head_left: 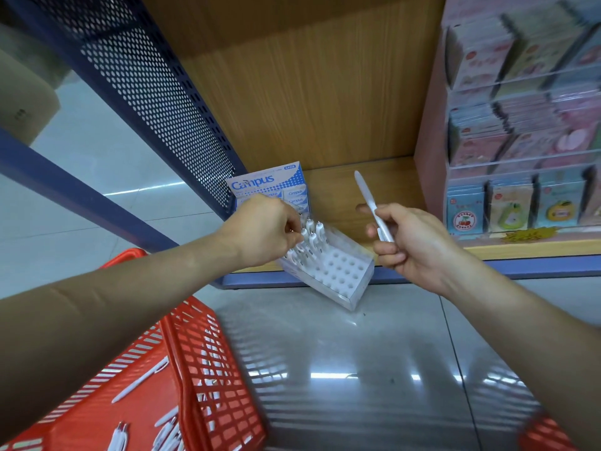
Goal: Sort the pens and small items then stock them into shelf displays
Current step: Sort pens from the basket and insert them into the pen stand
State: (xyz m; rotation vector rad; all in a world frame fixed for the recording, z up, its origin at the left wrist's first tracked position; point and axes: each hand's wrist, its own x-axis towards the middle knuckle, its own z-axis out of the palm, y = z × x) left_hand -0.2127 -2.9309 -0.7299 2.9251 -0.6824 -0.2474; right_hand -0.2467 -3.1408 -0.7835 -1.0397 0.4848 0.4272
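Note:
A white pen display tray [341, 271] with rows of round holes sits at the front edge of the wooden shelf [383, 190], overhanging it. Several white pens [310, 237] stand in its far-left holes. My left hand [263, 227] reaches over those pens, and its curled fingertips pinch the top of one. My right hand [409, 242], to the right of the tray, grips a white pen [370, 203] that points up and away. More white pens [140, 380] lie loose in the red basket [208, 369] at lower left.
A blue Campus box [270, 183] stands behind the tray against the perforated blue shelf side [156, 102]. A pink display of sticker packs [520, 141] fills the shelf's right side. Glossy grey floor [357, 369] lies below. Part of a second red object shows at bottom right.

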